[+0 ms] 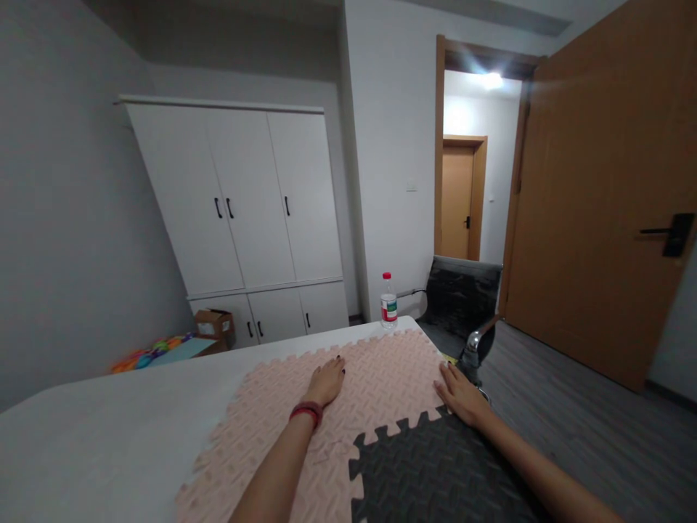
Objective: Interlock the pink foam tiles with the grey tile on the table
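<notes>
Dark mat [441, 472] nearest you, locked into pink mats [305, 428] on the table [98, 428].
Both palms lie flat and released: left hand [327, 381] mid-pink at 12 o'clock, right hand [460, 396] on the pink edge at 2 o'clock. Press evenly along the toothed seam so it likely seats flush. Count: one dark mat, at least two pink, one bottle [388, 301], one chair [460, 305].

Pale pink textured foam puzzle mat [375, 370] with toothed edges, lying flat on the white desk [109, 428], interlocked at its near right corner with a dark grey textured foam puzzle mat [435, 472], also flat, reaching the desk's right edge
</notes>
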`<state>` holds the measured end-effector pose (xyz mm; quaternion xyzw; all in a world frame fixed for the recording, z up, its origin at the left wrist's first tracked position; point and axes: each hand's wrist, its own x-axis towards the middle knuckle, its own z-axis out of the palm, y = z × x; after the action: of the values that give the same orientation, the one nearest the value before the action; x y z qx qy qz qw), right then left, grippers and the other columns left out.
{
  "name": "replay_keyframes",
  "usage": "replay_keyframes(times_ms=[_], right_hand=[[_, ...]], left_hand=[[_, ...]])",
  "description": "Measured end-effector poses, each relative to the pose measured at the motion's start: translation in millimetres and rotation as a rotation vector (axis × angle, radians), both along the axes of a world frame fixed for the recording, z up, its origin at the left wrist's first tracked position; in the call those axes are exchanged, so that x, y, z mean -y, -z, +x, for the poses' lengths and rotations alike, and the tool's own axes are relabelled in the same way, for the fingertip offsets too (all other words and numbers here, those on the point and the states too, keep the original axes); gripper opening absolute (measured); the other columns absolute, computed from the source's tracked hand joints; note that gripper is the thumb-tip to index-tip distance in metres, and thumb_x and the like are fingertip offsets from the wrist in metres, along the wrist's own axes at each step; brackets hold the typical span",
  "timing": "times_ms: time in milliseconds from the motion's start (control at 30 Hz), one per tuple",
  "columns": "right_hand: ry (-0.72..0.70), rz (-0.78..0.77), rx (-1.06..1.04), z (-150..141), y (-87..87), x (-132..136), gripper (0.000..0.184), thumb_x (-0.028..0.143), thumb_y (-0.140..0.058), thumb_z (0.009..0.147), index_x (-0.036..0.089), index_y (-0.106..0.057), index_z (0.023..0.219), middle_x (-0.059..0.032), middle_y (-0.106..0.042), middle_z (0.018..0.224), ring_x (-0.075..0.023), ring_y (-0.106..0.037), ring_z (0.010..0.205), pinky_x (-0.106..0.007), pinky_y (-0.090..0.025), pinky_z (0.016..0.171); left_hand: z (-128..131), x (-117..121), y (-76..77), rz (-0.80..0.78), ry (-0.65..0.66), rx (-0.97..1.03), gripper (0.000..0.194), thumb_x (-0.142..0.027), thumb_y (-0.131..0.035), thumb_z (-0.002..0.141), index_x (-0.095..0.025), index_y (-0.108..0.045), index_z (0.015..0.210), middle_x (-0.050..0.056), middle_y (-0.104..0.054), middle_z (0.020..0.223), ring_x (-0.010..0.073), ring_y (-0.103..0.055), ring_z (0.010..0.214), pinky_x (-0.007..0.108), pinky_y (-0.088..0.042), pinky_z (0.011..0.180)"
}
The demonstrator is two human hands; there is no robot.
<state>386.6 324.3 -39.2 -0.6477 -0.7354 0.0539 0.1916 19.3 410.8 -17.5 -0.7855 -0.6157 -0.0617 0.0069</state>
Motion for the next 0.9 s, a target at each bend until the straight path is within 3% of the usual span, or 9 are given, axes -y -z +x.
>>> replay_keyframes(times_ms=[67,200,300,433,600,767,900], right_hand=[[-0.001,-0.003,0.002,-0.3,-0.6,0.2,0.072,0.057,-0.019,0.087,0.008,-0.030,0.138,-0.0131,-0.029,0.145,-0.0214,-0.020,0.135,-0.034,-0.019,0.109],[0.004,-0.011,0.000,-0.3,-0.6,0.0,0.072,0.057,-0.019,0.087,0.008,-0.029,0.138,-0.0130,-0.029,0.145,-0.0213,-0.020,0.135,-0.034,-0.019,0.109],[0.022,-0.022,-0.015,-0.1,-0.6,-1.0,0.069,0.057,-0.020,0.087,0.011,-0.031,0.138,-0.0104,-0.029,0.145,-0.0205,-0.021,0.135,-0.033,-0.020,0.109],[0.033,-0.020,-0.026,-0.5,-1.6,-1.7,0.068,0.057,-0.020,0.087,0.014,-0.031,0.138,-0.0093,-0.030,0.145,-0.0195,-0.023,0.134,-0.032,-0.021,0.108],[0.063,-0.045,-0.020,-2.2,-5.7,0.8,0.068,0.055,-0.020,0.087,0.013,-0.029,0.139,-0.0103,-0.029,0.145,-0.0194,-0.022,0.134,-0.032,-0.019,0.108],[0.069,-0.043,0.016,-3.9,-13.0,7.2,0.065,0.052,-0.023,0.087,0.012,-0.030,0.138,-0.0127,-0.031,0.144,-0.0205,-0.027,0.133,-0.032,-0.026,0.105],[0.078,-0.038,0.018,-2.6,-12.7,9.0,0.061,0.049,-0.026,0.087,0.014,-0.032,0.137,-0.0115,-0.032,0.144,-0.0206,-0.028,0.132,-0.034,-0.029,0.102]], left_hand=[[0.5,-4.4,-2.3,0.027,-0.001,-0.006,0.044,-0.029,-0.027,0.087,-0.023,-0.040,0.128,0.005,-0.041,0.139,0.0197,-0.038,0.125,0.042,-0.032,0.101],[16.0,-13.2,-1.7,0.113,-0.068,-0.011,0.043,-0.030,-0.026,0.088,-0.020,-0.039,0.128,0.010,-0.043,0.136,0.0267,-0.038,0.122,0.053,-0.032,0.097],[27.5,-22.2,1.9,0.137,-0.078,-0.019,0.047,-0.024,-0.023,0.086,-0.016,-0.039,0.129,0.014,-0.044,0.135,0.0287,-0.033,0.126,0.056,-0.022,0.102],[27.9,-34.4,7.0,0.105,-0.063,-0.011,0.052,-0.024,-0.021,0.084,-0.014,-0.034,0.134,0.011,-0.036,0.142,0.0253,-0.021,0.134,0.055,-0.007,0.109],[22.4,-38.7,7.0,0.001,-0.083,0.038,0.052,-0.030,-0.022,0.086,-0.015,-0.028,0.136,0.009,-0.029,0.146,0.0230,-0.021,0.135,0.055,-0.017,0.108],[28.1,-16.9,-10.5,-0.083,-0.070,0.064,0.056,-0.034,-0.027,0.085,-0.011,-0.026,0.136,0.015,-0.028,0.145,0.0263,-0.024,0.134,0.056,-0.019,0.107],[28.5,34.9,-26.4,-0.099,0.069,0.043,0.062,-0.036,-0.031,0.081,-0.011,-0.023,0.138,0.012,-0.023,0.147,0.0212,-0.020,0.136,0.043,-0.016,0.112]])
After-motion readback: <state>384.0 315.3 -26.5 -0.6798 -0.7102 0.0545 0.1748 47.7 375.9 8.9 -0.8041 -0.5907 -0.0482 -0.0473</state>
